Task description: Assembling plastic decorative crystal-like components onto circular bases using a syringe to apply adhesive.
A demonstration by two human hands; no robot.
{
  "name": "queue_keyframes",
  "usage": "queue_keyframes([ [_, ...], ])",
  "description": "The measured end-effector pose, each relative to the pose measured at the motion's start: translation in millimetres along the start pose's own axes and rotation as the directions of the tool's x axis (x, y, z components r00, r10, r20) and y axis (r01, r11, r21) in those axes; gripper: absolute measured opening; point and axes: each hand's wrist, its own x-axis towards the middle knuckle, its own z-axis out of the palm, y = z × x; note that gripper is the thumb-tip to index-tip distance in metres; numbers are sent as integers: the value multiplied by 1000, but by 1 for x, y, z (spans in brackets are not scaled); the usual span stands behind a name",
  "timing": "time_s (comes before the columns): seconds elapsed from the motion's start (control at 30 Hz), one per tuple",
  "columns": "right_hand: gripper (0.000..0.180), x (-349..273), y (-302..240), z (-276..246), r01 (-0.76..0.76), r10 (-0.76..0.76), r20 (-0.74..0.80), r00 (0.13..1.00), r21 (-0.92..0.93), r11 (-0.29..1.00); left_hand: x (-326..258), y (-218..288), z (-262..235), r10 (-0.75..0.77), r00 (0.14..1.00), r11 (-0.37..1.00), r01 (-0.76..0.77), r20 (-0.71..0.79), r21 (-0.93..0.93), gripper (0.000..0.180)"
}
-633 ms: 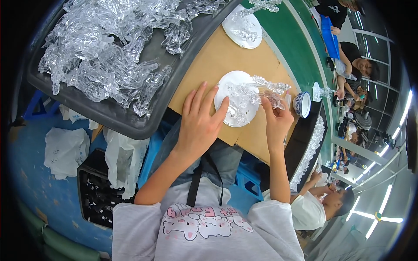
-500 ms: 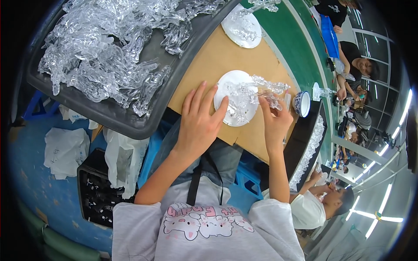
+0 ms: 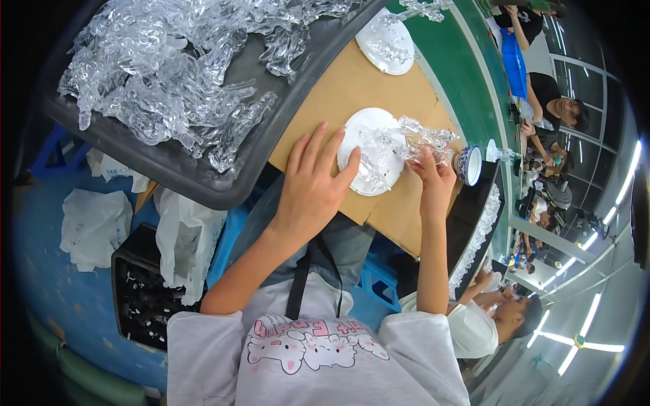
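Observation:
A round white disc (image 3: 372,126) with a cluster of clear plastic decorative parts (image 3: 384,145) on it lies on the brown board in front of me. My left hand (image 3: 315,172) rests at the disc's left edge with fingers spread, holding nothing. On the right side, my right hand (image 3: 435,186) pinches a clear, branching plastic piece (image 3: 425,150) by thumb and fingertips. That piece sticks out past the disc's right edge; whether it joins the cluster I cannot tell.
A large dark tray (image 3: 230,186) heaped with clear plastic pieces (image 3: 156,74) stands at upper left. Another white disc (image 3: 379,51) with clear parts lies farther off. A blue-and-white bowl (image 3: 470,166) and a black box of clear bits (image 3: 477,233) are to the right. Co-workers sit beyond.
My right thumb and fingers have shifted slightly to the right and are closed on the clear piece. The left hand stays beside the disc. The whole view has shifted a little.

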Motion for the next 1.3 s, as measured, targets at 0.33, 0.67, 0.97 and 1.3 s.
queue_keyframes([
  [0.33, 25, -15, -8, 14, 212, -223, 3, 975, -323, 922, -1, -2, 0, -12, 1000, 1000, 13, 5, -3, 37],
  [0.67, 27, -26, -28, 34, 295, -336, 49, 941, -606, 739, 1, 1, 0, -10, 999, 1000, 10, -32, 13, 32],
  [0.97, 24, -25, -8, 30, 352, -401, 2, 916, -483, 802, 2, 2, -1, -10, 999, 1000, 10, -34, -8, 31],
  [1.3, 26, -20, 9, 16, 164, -174, -98, 980, -104, 981, 0, -2, -1, -3, 999, 1000, 3, -37, -4, 32],
])
